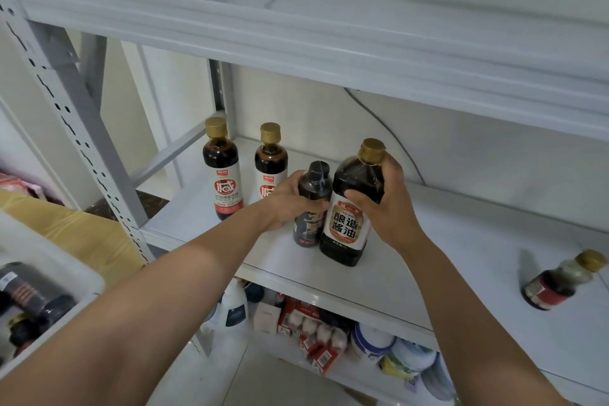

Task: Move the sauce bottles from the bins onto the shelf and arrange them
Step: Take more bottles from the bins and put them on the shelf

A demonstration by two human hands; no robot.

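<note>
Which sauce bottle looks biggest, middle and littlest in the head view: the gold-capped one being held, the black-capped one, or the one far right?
1. Held gold-capped bottle.
2. Black-capped bottle, partly hidden by the left hand.
3. Far-right bottle, clearly littlest.

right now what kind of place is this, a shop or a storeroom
Likely a storeroom or pantry: a grey metal rack, the left hand and right hand gripping a black bottle and a large soy sauce bottle on its middle shelf, and mixed household supplies below.

Pale wall (494, 155) with dark cable (395, 138)
</note>
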